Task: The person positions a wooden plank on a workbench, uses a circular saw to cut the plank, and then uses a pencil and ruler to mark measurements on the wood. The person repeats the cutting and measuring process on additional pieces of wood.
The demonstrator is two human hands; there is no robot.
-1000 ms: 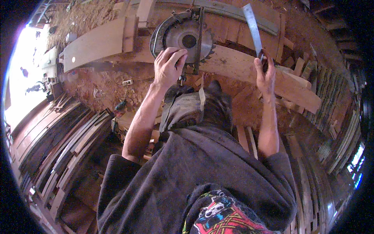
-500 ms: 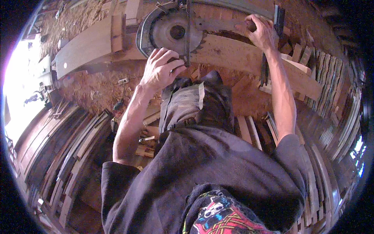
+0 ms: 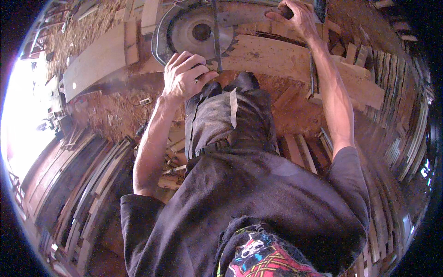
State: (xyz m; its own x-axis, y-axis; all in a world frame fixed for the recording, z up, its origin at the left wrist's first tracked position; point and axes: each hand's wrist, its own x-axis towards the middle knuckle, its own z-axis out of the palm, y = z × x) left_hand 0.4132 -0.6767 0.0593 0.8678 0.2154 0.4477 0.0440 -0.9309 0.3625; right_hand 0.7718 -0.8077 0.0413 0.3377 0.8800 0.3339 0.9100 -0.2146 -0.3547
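A round, toothed circular saw blade [image 3: 183, 33] sits in a dark curved metal housing [image 3: 157, 45], with an upright metal bar [image 3: 218, 37] across its right side. My left hand [image 3: 181, 77] is closed beside the blade's near edge, at the lower end of the bar. Its thumb and fingers pinch something too small to name. Farther right, my right hand [image 3: 297, 19] curls round a dark thing that I cannot make out. A flat strip [image 3: 242, 18] runs from near the bar toward my right fingers; whether it is held is hidden.
A broad plank [image 3: 270, 55] lies across behind my legs' far end. Another wide board [image 3: 94, 74] rests at the far left. Stacked boards [image 3: 87, 171] stand at the left, with wavy-edged sheets [image 3: 392, 87] at the right. Sawdust [image 3: 110, 108] covers the ground.
My right hand has moved farther away from me and slightly left. My left hand stays at the blade's near edge. The whole view has shifted a little.
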